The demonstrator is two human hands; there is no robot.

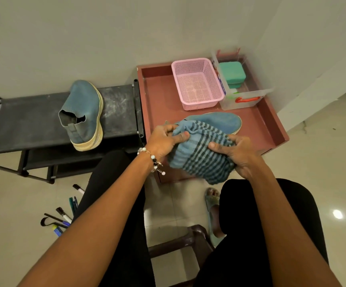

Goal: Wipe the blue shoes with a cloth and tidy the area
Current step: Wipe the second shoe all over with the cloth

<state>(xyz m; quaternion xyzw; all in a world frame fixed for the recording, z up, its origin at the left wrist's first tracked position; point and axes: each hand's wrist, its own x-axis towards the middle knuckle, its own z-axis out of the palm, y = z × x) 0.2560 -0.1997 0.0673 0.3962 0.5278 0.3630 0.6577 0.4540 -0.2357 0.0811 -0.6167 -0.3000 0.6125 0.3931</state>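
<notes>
One blue shoe (83, 112) lies on the black rack (33, 121), well left. The left hand (164, 141) and right hand (235, 152) both grip the checked cloth (201, 158); just beyond lies the second shoe (219, 121), long axis left-right, on the red tabletop (161, 96).

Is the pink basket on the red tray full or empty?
Empty: the pink basket shows only its bare mesh floor, standing upright on the red tray.
</notes>
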